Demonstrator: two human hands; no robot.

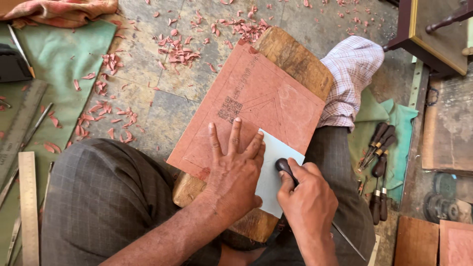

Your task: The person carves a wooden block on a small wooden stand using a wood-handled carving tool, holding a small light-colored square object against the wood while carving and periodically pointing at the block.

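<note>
I see L hand (235,165) flat, fingers spread, pressing the red board (256,106) and pale paper (272,170). R hand (306,202) clenched on dark tool handle (285,167), w/ its tip hidden.

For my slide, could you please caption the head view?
Left hand flat on a reddish board, right hand gripping a dark-handled tool over a pale sheet.

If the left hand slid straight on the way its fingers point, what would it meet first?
Likely only more of the reddish panel that the left hand lies flat on, its pencilled lines included, then the wooden block's far end.
</note>
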